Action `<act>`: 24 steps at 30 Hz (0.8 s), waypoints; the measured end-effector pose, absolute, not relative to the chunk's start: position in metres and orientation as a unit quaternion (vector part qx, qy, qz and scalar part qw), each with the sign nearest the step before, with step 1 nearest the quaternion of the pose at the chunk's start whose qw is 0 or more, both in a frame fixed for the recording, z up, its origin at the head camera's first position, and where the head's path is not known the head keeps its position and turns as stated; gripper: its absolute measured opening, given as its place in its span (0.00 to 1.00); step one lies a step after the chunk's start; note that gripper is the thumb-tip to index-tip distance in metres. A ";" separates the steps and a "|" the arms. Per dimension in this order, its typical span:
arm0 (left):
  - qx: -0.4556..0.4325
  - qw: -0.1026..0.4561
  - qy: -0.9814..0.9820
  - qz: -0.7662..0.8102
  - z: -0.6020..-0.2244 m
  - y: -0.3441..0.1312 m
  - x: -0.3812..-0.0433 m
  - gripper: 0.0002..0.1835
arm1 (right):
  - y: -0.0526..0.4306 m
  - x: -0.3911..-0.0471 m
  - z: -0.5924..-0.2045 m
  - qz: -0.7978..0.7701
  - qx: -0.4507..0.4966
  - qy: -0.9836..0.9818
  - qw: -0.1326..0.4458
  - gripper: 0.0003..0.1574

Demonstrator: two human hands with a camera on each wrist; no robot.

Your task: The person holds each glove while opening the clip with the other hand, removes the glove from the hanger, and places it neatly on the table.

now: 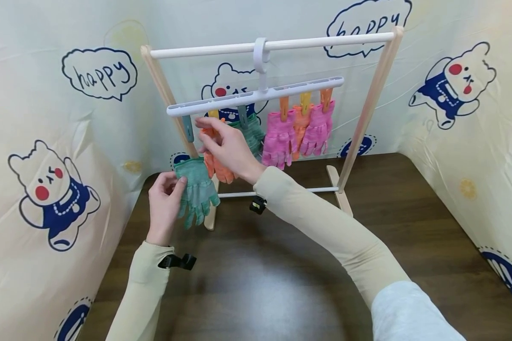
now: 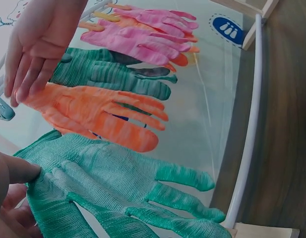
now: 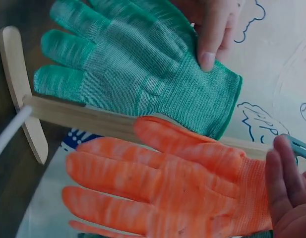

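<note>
Left grip [image 1: 164,201]: we pinch the green glove [image 1: 197,187] by its cuff, likely keeping the top edge free.
Glove position: below the blue clip [image 1: 188,129].
Right grip [image 1: 231,148]: fingers extended near the clip, holding nothing.

Orange glove [image 1: 218,169] pt. hid by R hand [image 1: 229,148], sleeves [image 1: 141,293] cropped

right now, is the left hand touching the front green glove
Touching: the right wrist view shows the left hand pinching the front green glove at its cuff, thumb on the knit.
</note>
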State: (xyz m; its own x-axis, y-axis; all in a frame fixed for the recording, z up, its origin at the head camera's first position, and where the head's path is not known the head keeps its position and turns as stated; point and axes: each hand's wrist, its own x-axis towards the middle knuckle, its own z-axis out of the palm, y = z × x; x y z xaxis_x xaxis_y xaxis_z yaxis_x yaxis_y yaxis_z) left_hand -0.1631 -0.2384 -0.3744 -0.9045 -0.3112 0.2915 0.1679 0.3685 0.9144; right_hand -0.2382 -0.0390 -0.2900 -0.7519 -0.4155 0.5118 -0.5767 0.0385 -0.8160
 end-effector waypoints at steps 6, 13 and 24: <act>0.042 0.219 -0.799 -0.559 -0.375 -0.242 -0.162 0.17 | -0.026 -0.235 -0.294 0.634 0.350 -0.685 0.081 0.21; 0.051 0.219 -0.804 -0.551 -0.377 -0.248 -0.160 0.16 | -0.008 -0.231 -0.308 0.586 0.336 -0.733 0.084 0.17; 0.055 0.219 -0.817 -0.530 -0.382 -0.259 -0.152 0.16 | 0.022 -0.222 -0.334 0.563 0.319 -0.761 0.038 0.16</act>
